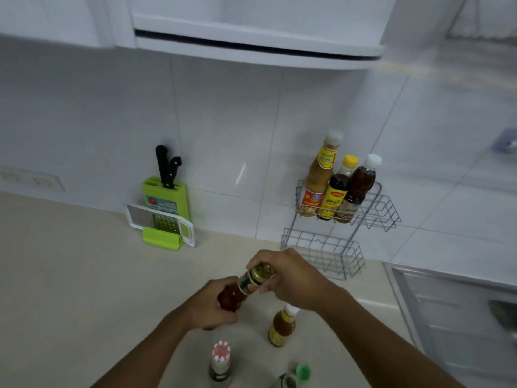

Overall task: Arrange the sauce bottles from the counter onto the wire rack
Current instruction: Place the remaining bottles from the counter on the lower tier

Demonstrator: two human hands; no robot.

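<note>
Red sauce bottle [237, 292] held tilted above the worktop [70, 275], both hands on it. Left hand [208, 306] has its fingers wrapped shut around the lower body; right hand [288, 275] fingers clamped on the gold cap end. Bottle is in the air, well clear of the surface, just in front of the wire rack [335, 239].

Rack stands against the tiled wall. Upper tier carries three bottles packed at its left side: tan one [319, 177], yellow-capped dark one [337, 191], white-capped dark one [358, 186], all touching. Right part of that tier is open. Lower tier shows bare wire, right hand just beside its front-left edge.

On the worktop, near the bottom edge of view: orange bottle with white cap [282, 326] under the right forearm, red-and-white capped bottle [221, 359], green-capped bottle [296, 376] partly cut off. Apart from each other.

Green knife block [165, 203] with grater at the wall, well left of the rack; wide bare worktop between
</note>
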